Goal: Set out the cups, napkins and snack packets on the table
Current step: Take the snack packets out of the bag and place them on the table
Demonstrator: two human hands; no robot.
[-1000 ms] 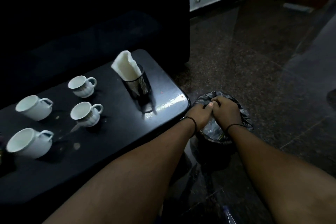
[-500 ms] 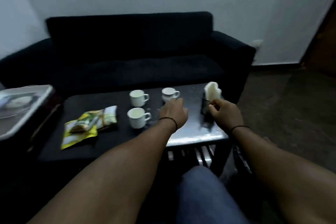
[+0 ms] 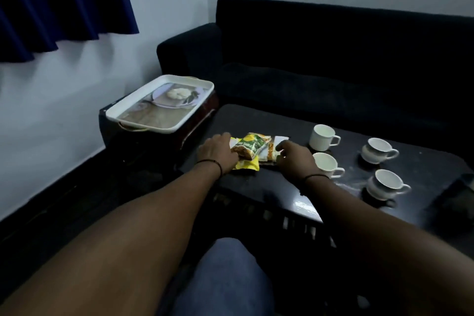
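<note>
A pile of snack packets lies at the left end of the black table (image 3: pixel 272 192). My left hand (image 3: pixel 218 152) grips the left end of the top yellow-green snack packet (image 3: pixel 250 147), which sits tilted on the pile. My right hand (image 3: pixel 295 159) curls its fingers over the right edge of a white snack packet (image 3: pixel 269 154) beneath it. Several white cups stand to the right: one (image 3: pixel 322 137) behind my right hand, one (image 3: pixel 327 164) touching my wrist, and two more (image 3: pixel 378 150) (image 3: pixel 386 183) further right. No napkins show.
A white tray (image 3: pixel 164 104) with a printed picture rests on a dark side table left of the table. A black sofa (image 3: pixel 333 59) runs behind. My knee in blue jeans (image 3: pixel 225 277) is below. A dark shape (image 3: pixel 461 187) sits at the table's right edge.
The view swung left from the bin, across the table, to the packets. Both hands left the bin, passed the cups and napkin holder, and now rest on the snack packets.
</note>
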